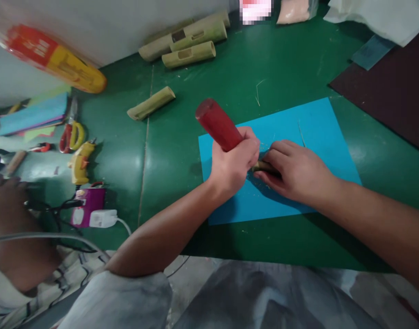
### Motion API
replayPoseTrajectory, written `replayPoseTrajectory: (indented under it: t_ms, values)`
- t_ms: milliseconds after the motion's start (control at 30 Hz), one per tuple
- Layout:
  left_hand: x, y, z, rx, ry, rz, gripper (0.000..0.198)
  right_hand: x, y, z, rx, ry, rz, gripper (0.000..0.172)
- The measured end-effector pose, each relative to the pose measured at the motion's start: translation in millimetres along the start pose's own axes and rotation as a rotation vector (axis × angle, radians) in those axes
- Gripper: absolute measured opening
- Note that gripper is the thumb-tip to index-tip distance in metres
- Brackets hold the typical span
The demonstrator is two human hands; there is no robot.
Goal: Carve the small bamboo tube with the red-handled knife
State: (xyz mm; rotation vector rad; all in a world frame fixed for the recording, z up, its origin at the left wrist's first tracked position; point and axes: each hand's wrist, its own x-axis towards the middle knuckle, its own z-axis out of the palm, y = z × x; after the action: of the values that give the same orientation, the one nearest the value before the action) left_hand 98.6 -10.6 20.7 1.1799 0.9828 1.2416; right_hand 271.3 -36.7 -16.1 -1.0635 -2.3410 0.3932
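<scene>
My left hand (235, 157) is closed round the thick red handle (218, 123) of a tool, tilted with its butt up and to the left. The tool's working end is hidden behind my fingers. Close beside it, my right hand (295, 169) grips a short bamboo piece (266, 167), pressing it down on a blue sheet (230, 212). Most of the bamboo lies under my palm; only its left end shows, next to my left fist. Fine pale shavings and a thin sliver (301, 134) are scattered on the sheet.
Cut bamboo tubes (189, 54) rest by the wall, with another tube (151, 104) nearer. Scissors (72, 130), a yellow glue gun (82, 162), and a purple power block (88, 208) with cables stand left. Another person's arm (18, 224) is at the left edge. A dark board (390, 87) lies right.
</scene>
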Motion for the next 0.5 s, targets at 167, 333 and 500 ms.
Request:
replayPoseTrajectory:
  t_ms: [167, 333, 500]
  values:
    - [1.8, -3.1, 1.4, -0.03, 0.072, 0.039, 0.042, 0.4, -0.4, 0.0, 0.002, 0.004, 0.021, 0.024]
    - [-2.5, -1.9, 2.5, 0.022, 0.059, 0.036, 0.039, 3.1, -2.1, -2.4, 0.008, -0.044, 0.058, 0.023]
    - [-6.5, -3.1, 0.6, 0.089, 0.074, 0.076, 0.045, 2.8, -0.3, -2.3, 0.006, -0.039, 0.042, 0.025]
